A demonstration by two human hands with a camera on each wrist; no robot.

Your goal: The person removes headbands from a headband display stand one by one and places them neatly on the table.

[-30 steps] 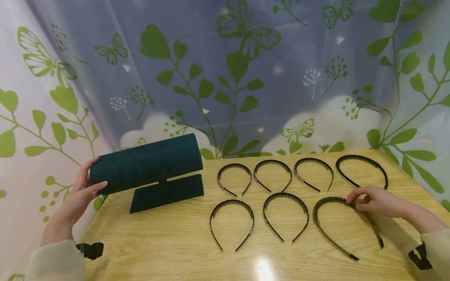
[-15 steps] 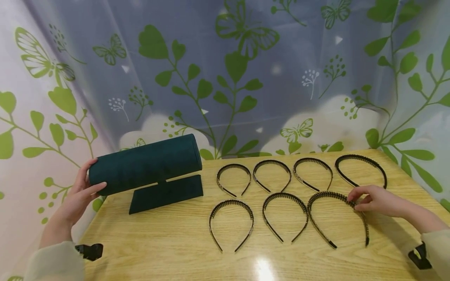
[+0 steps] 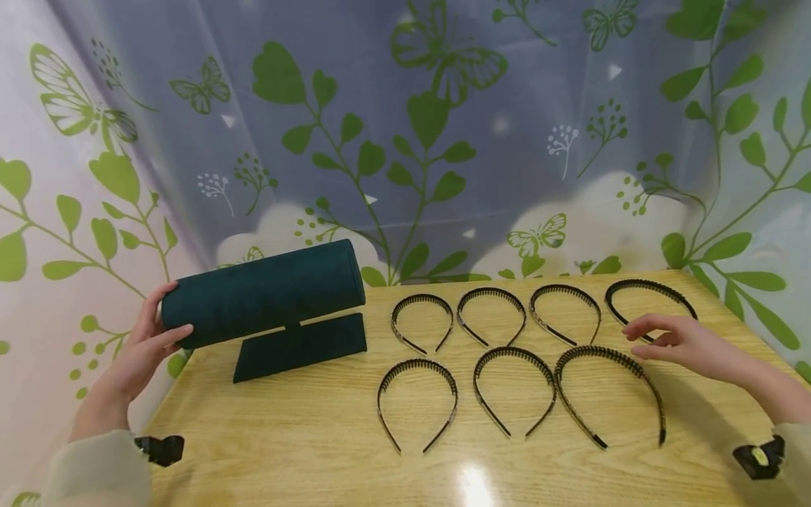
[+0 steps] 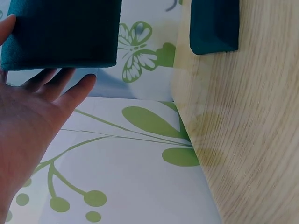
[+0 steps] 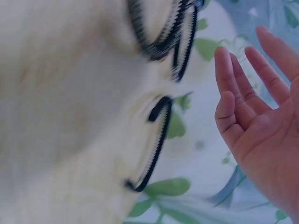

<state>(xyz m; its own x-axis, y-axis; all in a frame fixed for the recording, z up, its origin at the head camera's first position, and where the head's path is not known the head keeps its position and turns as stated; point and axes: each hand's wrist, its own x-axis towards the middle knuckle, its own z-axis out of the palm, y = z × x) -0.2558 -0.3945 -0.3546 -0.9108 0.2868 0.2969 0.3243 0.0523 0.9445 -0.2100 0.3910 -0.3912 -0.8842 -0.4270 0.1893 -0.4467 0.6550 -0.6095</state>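
Observation:
A dark green, fabric-covered roll display stand (image 3: 266, 292) is on the left of the table. My left hand (image 3: 142, 345) holds the roll's near end, thumb in front and fingers behind. The left wrist view shows that hand (image 4: 35, 112) at the roll's end, with the stand's base (image 4: 215, 25) on the tabletop. Over on the right, my right hand (image 3: 693, 348) hovers with nothing in it, beside a toothed headband (image 3: 602, 351) in the front row. Its fingers partly overlap a black headband (image 3: 652, 284) behind. In the right wrist view, the hand (image 5: 261, 130) has its fingers spread.
Several toothed headbands lie in two rows, among them a front-left one (image 3: 418, 364) and a front-middle one (image 3: 516, 351) that meets its right neighbour. The wooden table (image 3: 304, 451) ends at a patterned curtain (image 3: 494, 155) behind.
The front-right headband has slid left, up to its neighbour, under my right hand. My right hand has since let go of it and lifted slightly. The left hand stays on the stand.

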